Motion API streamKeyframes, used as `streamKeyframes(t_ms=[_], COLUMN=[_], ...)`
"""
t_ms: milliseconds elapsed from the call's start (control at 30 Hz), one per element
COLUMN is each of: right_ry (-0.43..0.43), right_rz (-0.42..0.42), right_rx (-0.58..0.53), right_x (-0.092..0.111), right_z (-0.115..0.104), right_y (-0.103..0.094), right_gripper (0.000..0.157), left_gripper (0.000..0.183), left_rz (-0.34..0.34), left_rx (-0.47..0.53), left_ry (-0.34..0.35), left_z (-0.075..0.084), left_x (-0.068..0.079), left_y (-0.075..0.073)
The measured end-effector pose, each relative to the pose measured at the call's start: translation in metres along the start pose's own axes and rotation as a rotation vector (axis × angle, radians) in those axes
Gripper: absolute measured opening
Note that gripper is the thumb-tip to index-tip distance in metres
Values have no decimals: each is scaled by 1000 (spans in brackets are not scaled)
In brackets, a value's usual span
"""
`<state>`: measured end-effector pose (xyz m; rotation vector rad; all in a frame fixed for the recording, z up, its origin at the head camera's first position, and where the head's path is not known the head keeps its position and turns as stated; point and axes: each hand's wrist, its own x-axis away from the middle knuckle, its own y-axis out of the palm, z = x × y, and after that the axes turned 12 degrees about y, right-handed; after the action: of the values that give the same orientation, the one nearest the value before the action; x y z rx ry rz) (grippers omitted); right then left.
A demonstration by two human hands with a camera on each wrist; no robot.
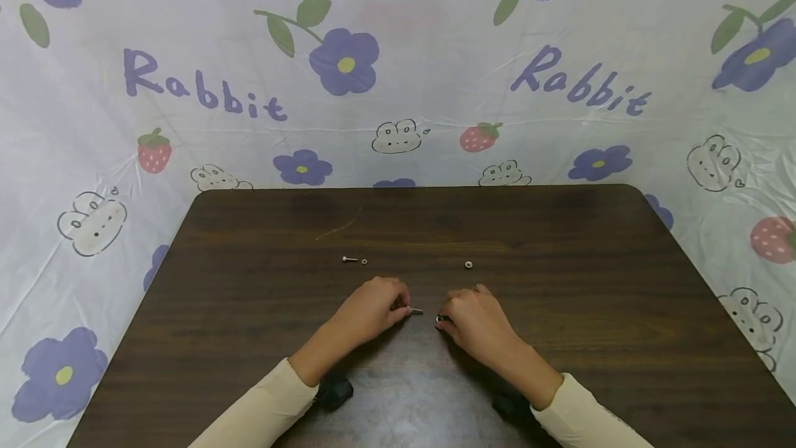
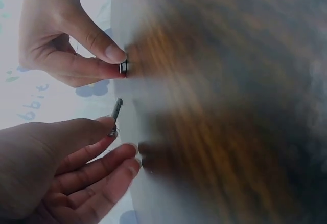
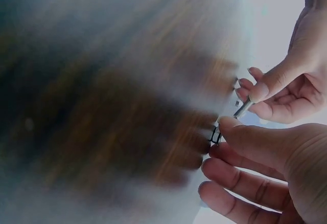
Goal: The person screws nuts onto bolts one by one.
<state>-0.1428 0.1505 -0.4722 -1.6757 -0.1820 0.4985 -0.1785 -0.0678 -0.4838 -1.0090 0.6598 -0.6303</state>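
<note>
My left hand [image 1: 372, 311] pinches a metal bolt [image 2: 117, 110] between thumb and forefinger. Its threaded shank sticks out towards the right hand, and the fingertips cover its head. A hex nut [image 3: 215, 135] is gripped between the thumb and forefinger of my right hand [image 1: 480, 323]. Bolt and nut are apart, with a short gap between them, just above the table. In the left wrist view, the other fingers of the left hand are loosely bent beneath the bolt.
On the dark wooden table [image 1: 560, 240], a smaller bolt [image 1: 350, 259] lies beside a small nut [image 1: 364, 261], beyond the left hand. Another nut [image 1: 468, 265] lies beyond the right hand. A printed cloth [image 1: 435, 75] hangs behind the table's far edge.
</note>
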Motion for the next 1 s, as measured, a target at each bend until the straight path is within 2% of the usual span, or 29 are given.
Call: streamKeyframes(t_ms=[133,433,700,1000], right_ry=[7,76,82,98], right_rz=[-6,-64,-87,-123], right_rx=[-9,-82,-106,-162], right_x=[0,-1,-3,-5], right_z=[0,-2,-5,-4], right_y=[0,0,-1,-1], right_gripper=[10,9,8,18], left_gripper=[7,4,3,5], left_rz=[48,199,246,293], left_rx=[122,283,452,700], left_ry=[0,-15,-55,-134], left_z=[-5,-14,-21,-22], left_x=[-1,1,4,5], left_y=[0,1,-1,-11])
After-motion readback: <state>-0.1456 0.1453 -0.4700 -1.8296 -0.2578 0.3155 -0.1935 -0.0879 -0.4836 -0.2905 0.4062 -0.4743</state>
